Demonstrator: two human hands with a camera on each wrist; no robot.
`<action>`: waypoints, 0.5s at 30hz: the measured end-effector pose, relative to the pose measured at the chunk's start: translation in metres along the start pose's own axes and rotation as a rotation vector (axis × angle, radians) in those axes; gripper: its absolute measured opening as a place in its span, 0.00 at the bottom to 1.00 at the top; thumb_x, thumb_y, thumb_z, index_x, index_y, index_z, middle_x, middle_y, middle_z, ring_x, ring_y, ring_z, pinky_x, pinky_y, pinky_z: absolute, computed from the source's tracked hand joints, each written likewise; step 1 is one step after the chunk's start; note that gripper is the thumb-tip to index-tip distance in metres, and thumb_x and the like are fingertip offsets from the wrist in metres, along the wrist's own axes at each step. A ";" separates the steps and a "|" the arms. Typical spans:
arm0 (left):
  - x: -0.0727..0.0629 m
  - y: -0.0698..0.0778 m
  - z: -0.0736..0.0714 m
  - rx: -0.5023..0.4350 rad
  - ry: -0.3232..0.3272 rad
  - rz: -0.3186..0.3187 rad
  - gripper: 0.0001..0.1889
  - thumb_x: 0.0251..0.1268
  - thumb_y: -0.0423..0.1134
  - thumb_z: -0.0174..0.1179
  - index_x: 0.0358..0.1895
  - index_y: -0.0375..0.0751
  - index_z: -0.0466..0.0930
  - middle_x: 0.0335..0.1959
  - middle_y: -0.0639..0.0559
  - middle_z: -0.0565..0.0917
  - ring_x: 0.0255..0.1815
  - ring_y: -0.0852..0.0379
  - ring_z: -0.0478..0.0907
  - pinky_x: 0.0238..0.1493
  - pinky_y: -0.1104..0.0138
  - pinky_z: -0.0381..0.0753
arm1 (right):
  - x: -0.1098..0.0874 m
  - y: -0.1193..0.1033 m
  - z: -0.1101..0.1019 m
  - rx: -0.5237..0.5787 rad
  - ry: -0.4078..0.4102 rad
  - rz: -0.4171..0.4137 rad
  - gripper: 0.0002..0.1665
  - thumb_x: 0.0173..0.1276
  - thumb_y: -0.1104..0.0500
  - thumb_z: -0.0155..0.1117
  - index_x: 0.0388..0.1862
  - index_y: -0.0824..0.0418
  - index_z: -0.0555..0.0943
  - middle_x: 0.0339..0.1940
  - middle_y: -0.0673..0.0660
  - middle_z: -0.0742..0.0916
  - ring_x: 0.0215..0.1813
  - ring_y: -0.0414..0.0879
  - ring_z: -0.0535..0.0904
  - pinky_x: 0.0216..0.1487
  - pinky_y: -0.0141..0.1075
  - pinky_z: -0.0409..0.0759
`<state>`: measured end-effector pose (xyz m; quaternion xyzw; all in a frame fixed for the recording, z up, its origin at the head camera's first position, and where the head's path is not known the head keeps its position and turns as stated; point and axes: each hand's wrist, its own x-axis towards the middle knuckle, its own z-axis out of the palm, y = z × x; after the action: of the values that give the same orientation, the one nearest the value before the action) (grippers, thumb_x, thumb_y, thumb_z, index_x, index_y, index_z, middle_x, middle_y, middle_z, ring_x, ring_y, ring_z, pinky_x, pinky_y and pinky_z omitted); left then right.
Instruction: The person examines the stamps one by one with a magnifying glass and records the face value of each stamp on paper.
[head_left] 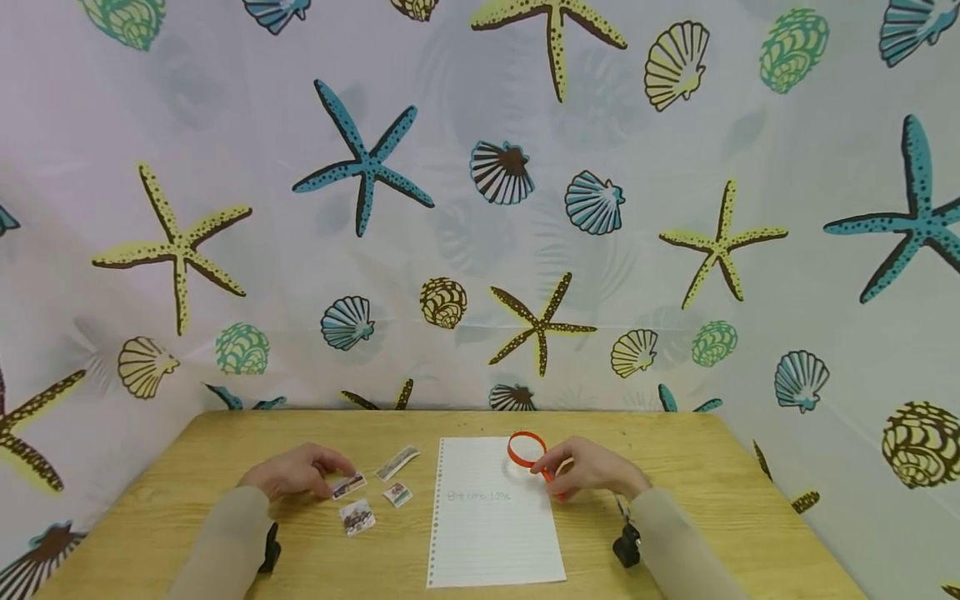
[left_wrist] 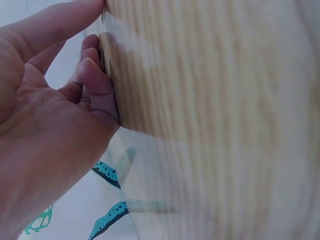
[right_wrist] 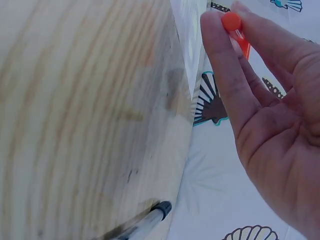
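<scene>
My right hand (head_left: 588, 467) pinches the handle of a red-rimmed magnifying glass (head_left: 527, 433) between thumb and fingers. Its round lens overlaps the upper right of a lined sheet of paper (head_left: 495, 546), which bears a line of handwriting. In the right wrist view, the orange end of the handle (right_wrist: 231, 21) shows between the fingertips. At the left, my left hand (head_left: 300, 471) has thumb and index finger at the edges of a small picture cutout (head_left: 349, 484). Beside it lie a square cutout (head_left: 357, 517), a smaller cutout (head_left: 398, 495) and a long strip (head_left: 397, 463).
A clear pen with a black end (right_wrist: 145, 225) lies on the wooden table (head_left: 675, 442), near my right wrist. Behind the table hangs a white curtain (head_left: 450, 367) printed with starfish and shells, which also runs along both sides.
</scene>
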<state>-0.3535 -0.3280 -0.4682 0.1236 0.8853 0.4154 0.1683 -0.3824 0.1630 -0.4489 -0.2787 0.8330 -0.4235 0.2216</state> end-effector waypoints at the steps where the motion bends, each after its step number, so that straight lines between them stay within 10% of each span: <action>1: 0.000 0.000 0.000 -0.002 0.007 -0.010 0.24 0.49 0.21 0.64 0.54 0.33 0.82 0.59 0.37 0.79 0.61 0.41 0.71 0.63 0.43 0.68 | 0.002 -0.001 0.001 -0.001 -0.008 -0.003 0.18 0.62 0.68 0.69 0.52 0.64 0.84 0.36 0.59 0.85 0.34 0.44 0.82 0.36 0.38 0.85; 15: 0.005 0.005 0.001 -0.004 -0.004 -0.013 0.25 0.48 0.20 0.63 0.55 0.29 0.80 0.58 0.37 0.80 0.66 0.33 0.67 0.66 0.40 0.64 | 0.024 -0.025 0.016 -0.063 -0.102 -0.066 0.17 0.61 0.71 0.68 0.51 0.65 0.85 0.34 0.56 0.84 0.33 0.44 0.83 0.37 0.38 0.86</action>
<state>-0.3567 -0.3224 -0.4663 0.1183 0.8850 0.4157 0.1733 -0.3837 0.1259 -0.4403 -0.3341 0.8239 -0.3895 0.2407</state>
